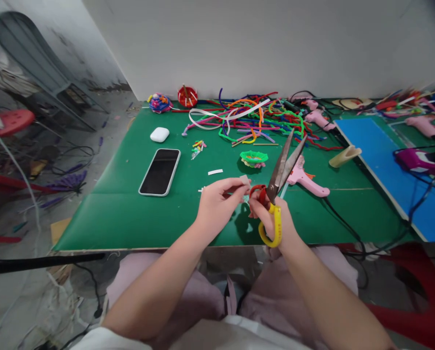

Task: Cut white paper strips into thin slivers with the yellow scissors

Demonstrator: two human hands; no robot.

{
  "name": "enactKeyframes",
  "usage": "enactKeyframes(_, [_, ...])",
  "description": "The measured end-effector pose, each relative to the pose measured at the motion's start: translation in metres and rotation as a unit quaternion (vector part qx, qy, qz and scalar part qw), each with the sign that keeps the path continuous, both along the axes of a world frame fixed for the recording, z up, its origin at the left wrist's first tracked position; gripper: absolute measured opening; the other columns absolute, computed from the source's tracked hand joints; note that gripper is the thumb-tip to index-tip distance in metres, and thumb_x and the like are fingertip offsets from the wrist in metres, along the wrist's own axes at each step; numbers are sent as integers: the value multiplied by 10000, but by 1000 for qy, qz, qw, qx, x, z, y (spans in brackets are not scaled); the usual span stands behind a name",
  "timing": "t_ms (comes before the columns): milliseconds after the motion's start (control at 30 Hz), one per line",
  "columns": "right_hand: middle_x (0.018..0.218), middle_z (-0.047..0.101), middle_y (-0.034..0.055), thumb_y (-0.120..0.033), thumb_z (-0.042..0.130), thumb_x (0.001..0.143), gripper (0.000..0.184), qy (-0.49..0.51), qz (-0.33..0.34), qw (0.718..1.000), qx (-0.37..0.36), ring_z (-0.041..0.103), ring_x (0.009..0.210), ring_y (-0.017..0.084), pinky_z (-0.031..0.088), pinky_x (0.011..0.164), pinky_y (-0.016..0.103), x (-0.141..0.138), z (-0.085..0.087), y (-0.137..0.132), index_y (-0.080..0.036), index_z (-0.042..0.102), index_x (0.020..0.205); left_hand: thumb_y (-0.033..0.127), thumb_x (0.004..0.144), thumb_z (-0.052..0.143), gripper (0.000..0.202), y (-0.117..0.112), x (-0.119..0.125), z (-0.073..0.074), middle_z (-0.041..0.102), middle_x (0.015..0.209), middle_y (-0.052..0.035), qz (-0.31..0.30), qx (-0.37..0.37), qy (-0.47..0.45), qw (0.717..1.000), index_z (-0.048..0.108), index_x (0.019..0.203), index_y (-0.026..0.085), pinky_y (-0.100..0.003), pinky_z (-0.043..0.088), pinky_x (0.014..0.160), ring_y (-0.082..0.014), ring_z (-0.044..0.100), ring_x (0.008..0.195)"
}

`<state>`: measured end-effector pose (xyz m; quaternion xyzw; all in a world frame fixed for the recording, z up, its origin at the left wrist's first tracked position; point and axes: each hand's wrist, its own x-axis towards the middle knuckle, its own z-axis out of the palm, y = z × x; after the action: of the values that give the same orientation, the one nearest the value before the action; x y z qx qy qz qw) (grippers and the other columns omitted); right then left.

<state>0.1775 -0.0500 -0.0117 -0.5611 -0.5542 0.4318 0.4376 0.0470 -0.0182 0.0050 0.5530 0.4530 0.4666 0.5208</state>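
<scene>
The fingers of the left hand (217,200) are closed at their tips on a small flat beige piece (244,180), whose material cannot be told; by the curled fingers of the right hand (286,221), a pair of steel scissors with one red and one yellow handle (279,173) is held; whether anything else is gripped beneath the right fingertips cannot be told.

The piece is located just left of the scissors' pivot and outside the parted blades; the long axis of the scissors is slanted away from the body and to the right, so that the blade tips are directed past the piece, not at it; by the left hand the piece is gripped, with the right fingertips placed just beside it.

Beyond the hands, a ruffled green dish-shaped form of fuzzy stems (254,157) is set on the green-covered desk (104,204); to its right, a pink plastic glue gun (309,183) is laid; to its left, a thin white strip (215,172); farther back, a tangled heap of multicoloured fuzzy stems (239,116).
</scene>
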Motion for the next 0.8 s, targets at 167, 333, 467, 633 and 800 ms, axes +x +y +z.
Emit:
enactKeyframes(167, [588,477,-19,-290,484,772,154,-54,42,998,2,466,522,107,390,517,239,5,6,-5,-194,458,654,324,691,648,200,10,-15,8,690,872,-64,57,3,-41,998,660,783,146,-226,536,589,-160,657,736])
enactKeyframes(333, [570,399,-51,-307,523,769,181,-140,206,968,14,349,521,77,304,487,198,14,13,-11,-188,439,659,331,675,662,229,18,-23,8,690,864,-65,100,24,-40,994,669,809,145,-204,526,554,-146,653,710])
enactKeyframes(467, [612,442,-45,-291,537,764,136,-158,218,963,5,356,537,77,301,495,192,15,12,-11,-185,464,717,317,669,671,207,20,-22,4,692,809,-50,111,33,-43,992,675,793,151,-182,513,523,-137,650,685])
enactKeyframes(633, [668,506,-19,-256,530,767,110,-108,203,973,-19,410,554,82,347,513,199,16,8,-8,-171,544,835,308,686,656,202,18,-23,4,688,860,-51,89,12,-62,994,671,821,158,-203,520,552,-145,649,723])
enactKeyframes(800, [738,573,3,-306,560,762,150,-62,223,972,-36,483,591,95,399,542,217,17,6,-9,-172,578,826,319,680,658,206,18,-24,4,688,862,-50,81,12,-50,995,672,810,159,-208,514,555,-140,643,712])
